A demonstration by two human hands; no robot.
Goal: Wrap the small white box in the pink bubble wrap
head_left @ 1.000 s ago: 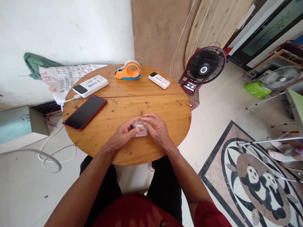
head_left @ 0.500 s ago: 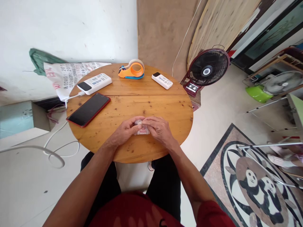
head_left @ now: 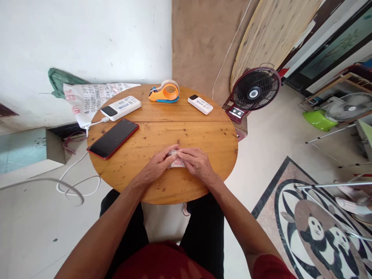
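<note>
Near the front of the round wooden table [head_left: 162, 190], both hands meet around a small, whitish, clear-looking packet [head_left: 177, 163] with pink-red print. My left hand [head_left: 158, 164] is closed on its left side, thumb lying across the top. On the other side my right hand [head_left: 197, 162] pinches the packet's upper edge between thumb and fingers. The fingers cover much of it, so its contents cannot be made out.
A red-edged phone [head_left: 113, 138] lies left, beside a white power bank [head_left: 121, 108] with a cable plugged in. An orange tape dispenser [head_left: 164, 93] and a second white power bank [head_left: 200, 104] sit at the back. A fan [head_left: 252, 93] stands beyond the table's right side.
The whole view has shifted slightly, so everything appears a little lower and to the right. Both hands stay on the packet, with only small finger movement.
</note>
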